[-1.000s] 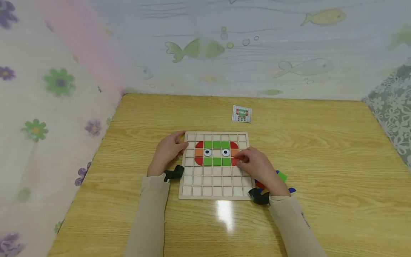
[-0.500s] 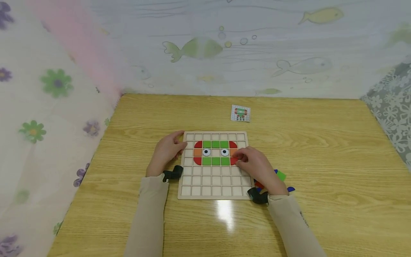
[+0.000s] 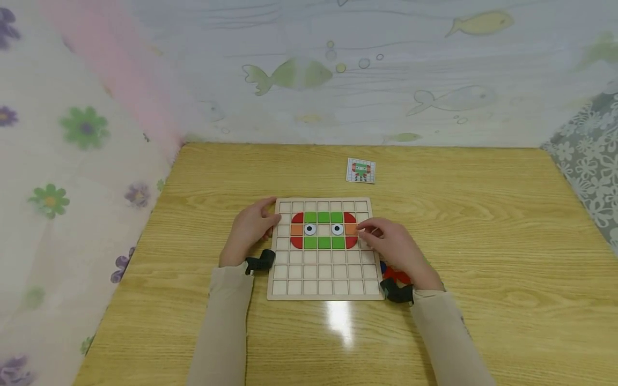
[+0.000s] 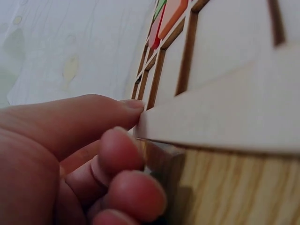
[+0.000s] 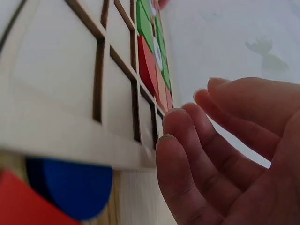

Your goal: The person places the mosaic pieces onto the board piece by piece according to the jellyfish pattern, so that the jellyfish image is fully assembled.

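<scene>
A wooden grid board (image 3: 318,272) lies on the table. In its upper cells sit green squares (image 3: 324,243), orange squares (image 3: 351,229), red rounded corner pieces (image 3: 351,243) and two white eye discs (image 3: 310,229). My left hand (image 3: 248,228) holds the board's left edge; the left wrist view shows one digit on the rim (image 4: 220,124) and other fingertips curled below. My right hand (image 3: 393,241) hovers at the right edge, fingertips beside the orange square. In the right wrist view its fingers (image 5: 180,164) are loosely bent with nothing between them.
Loose red pieces (image 3: 397,275) and a blue rounded piece (image 5: 77,187) lie by the board's right edge, partly hidden under my right wrist. A picture card (image 3: 360,170) with a similar figure lies behind the board. Patterned walls border the table (image 3: 483,225).
My right hand has drawn back to the right, off the lower right red piece, uncovering it and the orange square. Its forearm now hides the loose green piece. The left hand stays put.
</scene>
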Demonstrator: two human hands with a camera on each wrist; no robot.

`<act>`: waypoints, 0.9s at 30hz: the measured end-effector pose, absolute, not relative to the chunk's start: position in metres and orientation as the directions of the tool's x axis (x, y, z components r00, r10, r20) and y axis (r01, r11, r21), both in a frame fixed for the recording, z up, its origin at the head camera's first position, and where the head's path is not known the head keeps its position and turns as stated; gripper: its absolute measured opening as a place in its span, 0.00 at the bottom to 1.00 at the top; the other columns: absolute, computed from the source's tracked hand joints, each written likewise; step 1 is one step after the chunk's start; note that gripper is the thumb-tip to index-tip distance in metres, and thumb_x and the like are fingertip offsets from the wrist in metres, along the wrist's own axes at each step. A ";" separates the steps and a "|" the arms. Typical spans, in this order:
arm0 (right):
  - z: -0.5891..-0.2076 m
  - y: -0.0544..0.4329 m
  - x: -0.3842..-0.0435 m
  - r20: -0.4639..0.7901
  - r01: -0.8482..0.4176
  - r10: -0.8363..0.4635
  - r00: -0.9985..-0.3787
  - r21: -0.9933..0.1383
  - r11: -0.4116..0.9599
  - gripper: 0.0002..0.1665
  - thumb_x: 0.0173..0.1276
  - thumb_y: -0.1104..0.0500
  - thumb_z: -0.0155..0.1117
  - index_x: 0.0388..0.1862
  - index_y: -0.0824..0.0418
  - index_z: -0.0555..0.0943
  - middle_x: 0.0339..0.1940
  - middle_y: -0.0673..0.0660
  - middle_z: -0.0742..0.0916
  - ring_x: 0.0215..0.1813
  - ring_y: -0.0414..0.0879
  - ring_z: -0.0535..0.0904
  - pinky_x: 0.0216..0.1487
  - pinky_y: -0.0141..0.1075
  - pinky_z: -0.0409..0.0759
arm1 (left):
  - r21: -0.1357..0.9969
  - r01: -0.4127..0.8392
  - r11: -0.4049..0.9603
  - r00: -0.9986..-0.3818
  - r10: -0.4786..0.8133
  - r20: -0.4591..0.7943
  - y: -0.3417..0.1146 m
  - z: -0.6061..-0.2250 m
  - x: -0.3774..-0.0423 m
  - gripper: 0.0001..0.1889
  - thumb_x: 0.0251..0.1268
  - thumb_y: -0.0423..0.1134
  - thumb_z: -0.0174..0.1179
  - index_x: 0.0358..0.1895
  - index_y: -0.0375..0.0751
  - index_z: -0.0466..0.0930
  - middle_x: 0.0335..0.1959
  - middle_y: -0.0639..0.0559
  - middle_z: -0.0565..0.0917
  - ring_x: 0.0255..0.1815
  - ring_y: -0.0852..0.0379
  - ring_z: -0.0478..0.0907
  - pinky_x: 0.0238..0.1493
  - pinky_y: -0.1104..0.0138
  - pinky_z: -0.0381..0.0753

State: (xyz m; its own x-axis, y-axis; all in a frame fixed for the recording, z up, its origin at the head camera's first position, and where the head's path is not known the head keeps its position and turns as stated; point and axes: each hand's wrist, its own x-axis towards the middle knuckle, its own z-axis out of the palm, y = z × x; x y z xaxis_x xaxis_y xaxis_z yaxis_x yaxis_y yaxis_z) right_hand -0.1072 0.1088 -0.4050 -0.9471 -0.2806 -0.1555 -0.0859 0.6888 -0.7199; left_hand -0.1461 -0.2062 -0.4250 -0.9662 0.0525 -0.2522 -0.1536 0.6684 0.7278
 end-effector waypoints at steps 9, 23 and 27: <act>-0.406 0.133 -0.113 -0.160 -0.076 -0.274 -0.948 -0.725 0.685 0.18 0.65 0.46 0.53 0.48 0.53 0.78 0.35 0.50 0.82 0.35 0.44 0.74 0.38 0.38 0.72 | 0.698 -0.146 0.701 -0.961 0.067 -0.268 -0.206 -0.423 -0.146 0.31 0.60 0.47 0.55 0.67 0.54 0.57 0.17 0.50 0.77 0.15 0.55 0.73 0.20 0.65 0.73; -0.407 0.165 -0.107 -0.198 -0.052 -0.276 -0.941 -0.720 0.692 0.21 0.65 0.45 0.52 0.52 0.55 0.75 0.35 0.53 0.82 0.35 0.46 0.76 0.36 0.38 0.74 | 0.686 -0.130 0.716 -0.965 0.067 -0.253 -0.206 -0.426 -0.148 0.30 0.60 0.45 0.55 0.67 0.54 0.58 0.19 0.52 0.78 0.15 0.55 0.73 0.18 0.65 0.72; -0.408 0.177 -0.102 -0.180 -0.070 -0.267 -0.947 -0.694 0.717 0.22 0.65 0.45 0.52 0.51 0.55 0.76 0.36 0.52 0.82 0.35 0.45 0.77 0.39 0.39 0.73 | 0.686 -0.132 0.715 -0.964 0.069 -0.257 -0.205 -0.426 -0.148 0.30 0.60 0.45 0.54 0.67 0.54 0.58 0.18 0.51 0.78 0.15 0.55 0.73 0.19 0.65 0.72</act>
